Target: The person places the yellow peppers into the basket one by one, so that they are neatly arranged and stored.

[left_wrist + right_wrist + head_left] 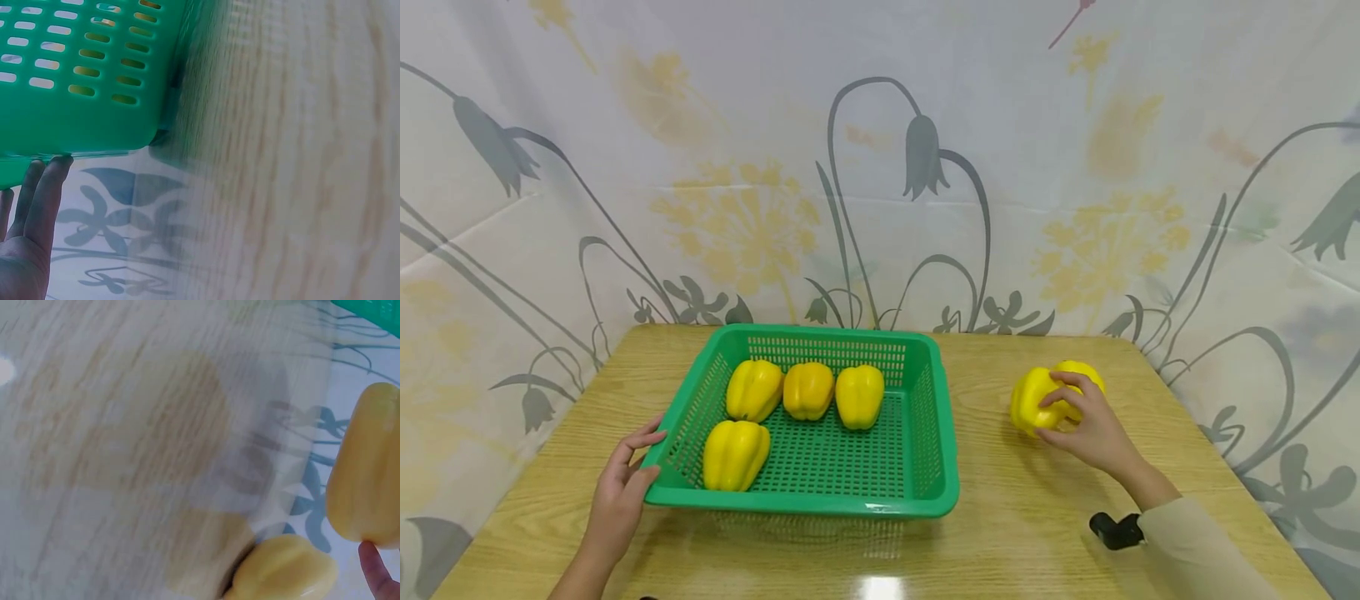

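My right hand (1093, 429) grips a yellow bell pepper (1028, 402) at the right of the table. In the right wrist view this pepper (365, 469) hangs above the tabletop, one fingertip against its end. Another yellow bell pepper (1084, 369) is partly hidden behind that hand; the right wrist view shows this second pepper (284, 569) on the table. The fingertips of my left hand (617, 492) touch the left rim of a green plastic basket (805, 501). In the left wrist view those fingers (44, 206) look fairly straight against the rim.
Inside the basket, toward its left and back, lie several yellow peppers, one of them a deeper orange-yellow (808, 392). The wooden table (985, 533) meets a flower-patterned cloth (880, 208) behind and at both sides. A black strap piece (1116, 531) sits by the right sleeve.
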Motion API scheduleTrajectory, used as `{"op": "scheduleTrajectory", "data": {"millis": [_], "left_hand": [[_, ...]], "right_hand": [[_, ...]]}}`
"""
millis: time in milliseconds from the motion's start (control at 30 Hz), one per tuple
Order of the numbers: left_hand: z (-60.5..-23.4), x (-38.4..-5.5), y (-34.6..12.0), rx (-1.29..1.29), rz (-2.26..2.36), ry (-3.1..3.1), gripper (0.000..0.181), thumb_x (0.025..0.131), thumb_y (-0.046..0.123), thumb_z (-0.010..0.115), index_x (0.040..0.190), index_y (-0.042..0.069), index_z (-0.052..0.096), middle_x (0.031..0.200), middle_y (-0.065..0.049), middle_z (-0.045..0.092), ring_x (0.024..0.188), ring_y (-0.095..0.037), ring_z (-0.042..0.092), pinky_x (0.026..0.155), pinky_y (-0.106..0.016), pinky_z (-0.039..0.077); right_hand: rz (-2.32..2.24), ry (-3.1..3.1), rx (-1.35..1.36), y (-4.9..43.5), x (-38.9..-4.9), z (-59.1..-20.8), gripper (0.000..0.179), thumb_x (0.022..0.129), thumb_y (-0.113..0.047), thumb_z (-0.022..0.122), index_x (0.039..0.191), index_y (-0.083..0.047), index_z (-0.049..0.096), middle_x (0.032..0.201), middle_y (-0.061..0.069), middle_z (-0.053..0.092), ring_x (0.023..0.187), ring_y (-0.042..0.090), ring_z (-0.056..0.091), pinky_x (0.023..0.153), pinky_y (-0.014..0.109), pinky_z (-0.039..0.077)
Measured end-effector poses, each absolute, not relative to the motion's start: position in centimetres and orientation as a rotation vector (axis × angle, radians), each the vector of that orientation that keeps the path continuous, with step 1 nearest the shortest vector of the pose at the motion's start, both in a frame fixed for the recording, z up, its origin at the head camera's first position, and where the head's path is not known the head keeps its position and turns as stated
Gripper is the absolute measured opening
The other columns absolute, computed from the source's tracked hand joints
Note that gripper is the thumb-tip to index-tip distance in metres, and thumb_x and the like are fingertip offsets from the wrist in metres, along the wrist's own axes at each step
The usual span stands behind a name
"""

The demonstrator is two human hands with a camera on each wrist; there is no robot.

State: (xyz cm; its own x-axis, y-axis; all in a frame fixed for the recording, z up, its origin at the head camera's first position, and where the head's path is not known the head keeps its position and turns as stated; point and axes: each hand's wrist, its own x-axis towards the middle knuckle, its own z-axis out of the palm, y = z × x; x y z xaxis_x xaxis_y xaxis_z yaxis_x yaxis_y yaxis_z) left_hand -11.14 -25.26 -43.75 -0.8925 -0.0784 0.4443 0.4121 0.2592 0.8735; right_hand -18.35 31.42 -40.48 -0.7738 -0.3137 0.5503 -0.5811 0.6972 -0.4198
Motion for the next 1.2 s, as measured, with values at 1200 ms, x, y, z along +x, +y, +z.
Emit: {"op": "scheduleTrajectory", "data": {"millis": [1200], "left_hand": [[-43.7, -11.0, -25.3, -0.286, -1.659, -2.155, 0.028, 0.093, -0.010, 0.035, 0.118, -0.006, 0.047, 0.134, 0.007, 0.040, 0.123, -0.003, 0.030, 0.088, -0.012, 0.029]], "right_hand": [[0.877, -2.376, 1.023, 25.9, -19.1, -33.8, 0.039, 0.062, -0.001, 0.083, 0.083, -0.021, 0.057, 0.129, 0.014, 0.046, 0.119, 0.035, 0.038, 0.087, 0.053, 0.034]]}}
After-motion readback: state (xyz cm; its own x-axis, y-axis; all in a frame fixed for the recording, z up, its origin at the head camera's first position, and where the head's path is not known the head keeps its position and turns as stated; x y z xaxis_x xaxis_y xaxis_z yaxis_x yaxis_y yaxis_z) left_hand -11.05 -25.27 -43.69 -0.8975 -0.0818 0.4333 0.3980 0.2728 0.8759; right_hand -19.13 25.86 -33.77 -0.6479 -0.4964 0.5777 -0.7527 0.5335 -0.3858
